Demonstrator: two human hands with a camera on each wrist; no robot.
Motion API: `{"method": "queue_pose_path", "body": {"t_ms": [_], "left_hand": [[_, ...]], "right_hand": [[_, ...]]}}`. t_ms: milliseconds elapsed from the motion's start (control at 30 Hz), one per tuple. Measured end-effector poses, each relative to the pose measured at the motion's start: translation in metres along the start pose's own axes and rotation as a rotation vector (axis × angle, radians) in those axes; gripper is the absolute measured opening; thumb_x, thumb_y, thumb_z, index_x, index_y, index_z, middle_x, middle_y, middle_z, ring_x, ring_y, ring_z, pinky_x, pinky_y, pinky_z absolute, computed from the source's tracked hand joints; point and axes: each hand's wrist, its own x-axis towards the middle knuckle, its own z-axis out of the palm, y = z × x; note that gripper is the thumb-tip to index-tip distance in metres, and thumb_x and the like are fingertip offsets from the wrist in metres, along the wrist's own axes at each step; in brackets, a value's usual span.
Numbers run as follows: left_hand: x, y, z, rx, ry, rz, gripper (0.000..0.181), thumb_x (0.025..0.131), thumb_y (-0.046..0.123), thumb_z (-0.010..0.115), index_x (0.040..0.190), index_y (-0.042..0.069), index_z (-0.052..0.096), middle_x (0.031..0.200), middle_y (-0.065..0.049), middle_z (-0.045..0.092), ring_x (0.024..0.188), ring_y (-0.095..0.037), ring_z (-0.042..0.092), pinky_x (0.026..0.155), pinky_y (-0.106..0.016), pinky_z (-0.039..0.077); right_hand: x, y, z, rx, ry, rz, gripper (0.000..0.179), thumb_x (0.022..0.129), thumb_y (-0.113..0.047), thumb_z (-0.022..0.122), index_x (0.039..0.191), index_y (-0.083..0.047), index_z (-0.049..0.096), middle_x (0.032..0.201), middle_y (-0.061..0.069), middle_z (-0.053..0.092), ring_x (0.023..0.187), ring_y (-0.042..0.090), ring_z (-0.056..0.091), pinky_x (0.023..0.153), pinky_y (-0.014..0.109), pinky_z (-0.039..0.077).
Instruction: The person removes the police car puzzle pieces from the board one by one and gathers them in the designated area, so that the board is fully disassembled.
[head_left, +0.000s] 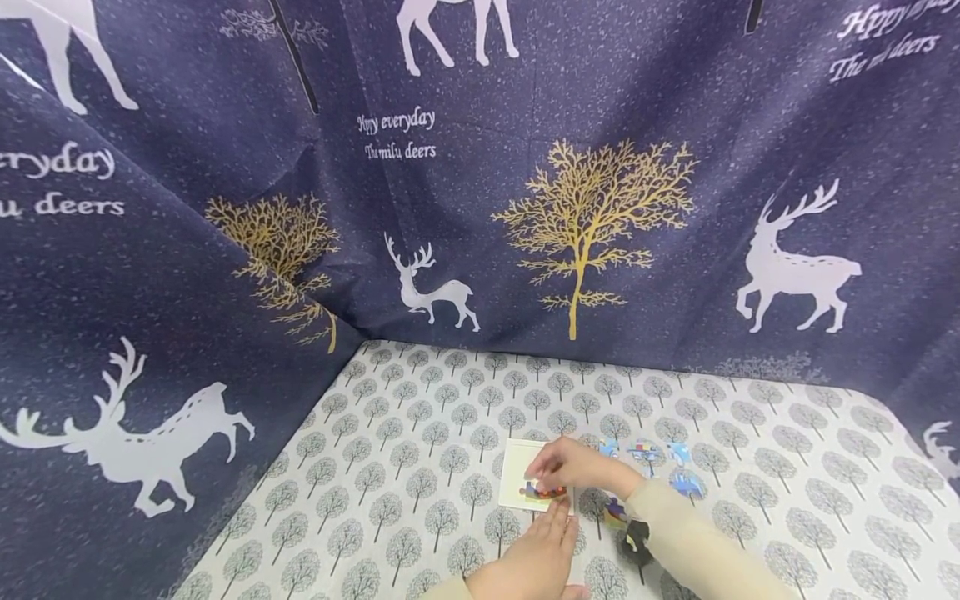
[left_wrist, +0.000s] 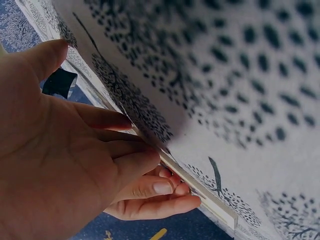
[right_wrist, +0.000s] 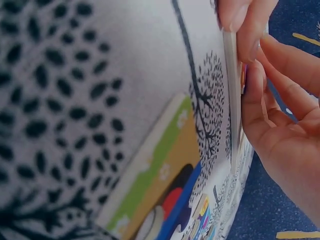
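Observation:
A cream square puzzle board (head_left: 517,467) lies on the patterned cloth, bearing a train picture (head_left: 542,493) partly covered by fingers. Over it my right hand (head_left: 564,463) has its fingers bent down, thumb and fingertips at a small puzzle piece; in the right wrist view a coloured edge of that piece (right_wrist: 243,79) shows beside the thumb. My left hand (head_left: 534,552) rests its straight fingertips on the board's near edge. From the left wrist, the same left hand (left_wrist: 75,150) touches the thin board (left_wrist: 215,207) near the right fingertips.
Several blue picture pieces (head_left: 686,483) lie right of the board. A piece with a green and tan stripe (right_wrist: 165,145) lies near my right wrist, partly hidden by the sleeve in the head view. Dark deer-print cloth (head_left: 450,200) hangs behind the table.

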Motion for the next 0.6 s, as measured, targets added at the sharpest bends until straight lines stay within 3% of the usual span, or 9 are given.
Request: {"method": "queue_pose_path", "body": {"t_ms": [267, 600], "left_hand": [[0.0014, 0.0013, -0.0006, -0.033, -0.031, -0.032, 0.081, 0.092, 0.062, 0.043, 0.146, 0.002, 0.037, 0.154, -0.017, 0.029, 0.143, -0.027, 0.026, 0.113, -0.031, 0.029], [0.0019, -0.0002, 0.0043, -0.020, 0.014, 0.006, 0.084, 0.091, 0.063, 0.044, 0.144, -0.002, 0.039, 0.151, -0.021, 0.033, 0.141, -0.032, 0.029, 0.111, -0.033, 0.033]], "right_hand": [[-0.0001, -0.0032, 0.0024, -0.012, -0.016, 0.016, 0.017, 0.079, -0.004, 0.074, 0.096, -0.002, 0.073, 0.083, 0.000, 0.063, 0.072, 0.009, 0.060, 0.067, 0.022, 0.053], [-0.0014, 0.0000, 0.0014, 0.054, -0.029, 0.019, 0.017, 0.082, 0.000, 0.068, 0.098, -0.002, 0.073, 0.083, 0.005, 0.065, 0.070, 0.013, 0.061, 0.063, 0.024, 0.054]]}}
